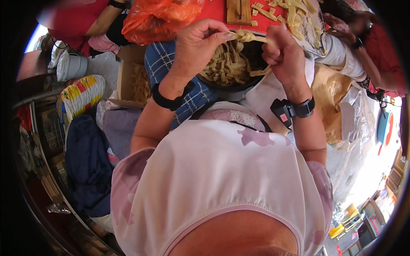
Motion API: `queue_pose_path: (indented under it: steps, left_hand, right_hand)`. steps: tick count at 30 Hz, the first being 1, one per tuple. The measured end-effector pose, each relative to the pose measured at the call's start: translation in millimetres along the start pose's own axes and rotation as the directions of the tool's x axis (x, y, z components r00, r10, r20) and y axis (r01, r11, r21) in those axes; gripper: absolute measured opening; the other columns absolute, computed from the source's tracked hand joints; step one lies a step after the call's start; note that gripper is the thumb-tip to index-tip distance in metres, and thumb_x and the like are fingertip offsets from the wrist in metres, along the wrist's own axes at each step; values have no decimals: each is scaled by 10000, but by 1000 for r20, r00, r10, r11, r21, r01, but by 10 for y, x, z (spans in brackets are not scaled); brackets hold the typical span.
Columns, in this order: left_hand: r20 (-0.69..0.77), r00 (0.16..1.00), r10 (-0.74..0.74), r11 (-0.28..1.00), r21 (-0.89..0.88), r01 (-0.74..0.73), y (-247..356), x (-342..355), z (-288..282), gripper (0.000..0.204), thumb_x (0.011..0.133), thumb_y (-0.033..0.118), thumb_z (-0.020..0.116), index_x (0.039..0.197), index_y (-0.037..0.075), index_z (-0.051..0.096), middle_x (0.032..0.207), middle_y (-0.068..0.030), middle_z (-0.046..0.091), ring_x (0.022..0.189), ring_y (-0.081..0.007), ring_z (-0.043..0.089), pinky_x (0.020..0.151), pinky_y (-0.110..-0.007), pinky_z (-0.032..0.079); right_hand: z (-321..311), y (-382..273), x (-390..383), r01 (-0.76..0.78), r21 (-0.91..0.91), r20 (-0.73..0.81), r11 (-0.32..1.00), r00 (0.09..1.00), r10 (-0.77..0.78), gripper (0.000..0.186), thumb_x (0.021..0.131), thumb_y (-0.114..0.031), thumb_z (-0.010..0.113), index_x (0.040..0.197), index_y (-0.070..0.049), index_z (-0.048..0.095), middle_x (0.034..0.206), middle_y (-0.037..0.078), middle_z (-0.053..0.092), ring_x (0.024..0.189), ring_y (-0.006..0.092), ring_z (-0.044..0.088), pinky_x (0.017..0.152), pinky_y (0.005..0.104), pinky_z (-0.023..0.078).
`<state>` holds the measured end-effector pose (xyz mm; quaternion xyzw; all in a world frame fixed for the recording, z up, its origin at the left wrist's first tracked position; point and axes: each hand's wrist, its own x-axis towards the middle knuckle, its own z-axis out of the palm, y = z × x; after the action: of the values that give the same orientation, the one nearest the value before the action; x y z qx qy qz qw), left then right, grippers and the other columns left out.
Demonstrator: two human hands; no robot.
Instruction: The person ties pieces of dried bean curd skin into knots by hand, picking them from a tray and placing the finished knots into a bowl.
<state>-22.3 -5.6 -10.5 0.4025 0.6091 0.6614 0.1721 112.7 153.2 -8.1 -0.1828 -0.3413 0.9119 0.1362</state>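
Observation:
A pale yellow, flat, pliable strip point(246, 36) is stretched between my hands, with a knot-like bunch in its middle; it looks like tofu skin. My left hand point(194, 49) pinches one end between thumb and fingertips. My right hand point(285, 59) is closed on the other end, its fingers curled, and a loose tail hangs below it. Just beneath the hands sits a dark round basin point(232, 89) at my lap, holding a heap of similar long strips point(226, 64).
Ahead is a red tabletop point(213, 13) with a wooden block point(238, 12) and a tray point(314, 32) of cut pieces. An orange plastic bag point(160, 19) lies at left, above a cardboard box point(125, 81) of pieces. Other people sit at both far sides.

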Motion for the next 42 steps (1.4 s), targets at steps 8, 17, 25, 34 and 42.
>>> queue_pose_path:
  steps: [8, 17, 25, 34, 42]
  left_hand:
    - [287, 949, 133, 687, 664, -297, 84, -36, 136, 255, 757, 63, 605, 1008, 76, 557, 967, -82, 555, 832, -305, 581, 689, -372, 478]
    - [446, 856, 261, 377, 769, -516, -143, 212, -19, 90, 755, 91, 586, 800, 73, 511, 764, -57, 504, 671, -264, 549, 621, -379, 436]
    - [205, 976, -75, 925, 379, -9, -399, 508, -50, 85, 878, 128, 516, 924, 56, 527, 752, -27, 518, 599, -121, 517, 500, -240, 404]
    - [242, 942, -231, 972, 26, 232, -453, 797, -97, 189, 938, 220, 459, 1006, 51, 505, 721, 18, 477, 567, -40, 385, 536, -173, 357]
    - [108, 984, -142, 876, 477, 74, -751, 914, -84, 212, 886, 240, 513, 927, 35, 547, 718, -34, 540, 654, -156, 512, 609, -275, 415]
  right_hand:
    - [114, 167, 22, 74, -533, 109, 843, 994, -19, 145, 883, -216, 573, 833, -95, 511, 588, -34, 506, 459, 25, 410, 404, 167, 290]
    - [215, 134, -77, 103, -659, 157, 745, 988, 3, 187, 887, -180, 550, 781, -27, 572, 625, -53, 472, 559, 25, 398, 493, 190, 338]
    - [133, 18, 315, 233, -736, 127, 635, 970, -208, 162, 870, -147, 565, 839, 7, 606, 618, -23, 499, 564, 41, 420, 495, 222, 352]
    - [-132, -127, 831, 374, -831, 176, 411, 879, -443, 234, 849, -193, 608, 735, 11, 598, 538, -16, 471, 508, 60, 384, 462, 240, 336]
    - [-195, -39, 1009, 228, -942, 105, 246, 897, -429, 250, 840, -250, 564, 756, -20, 614, 590, 120, 585, 557, 206, 576, 534, 334, 445]
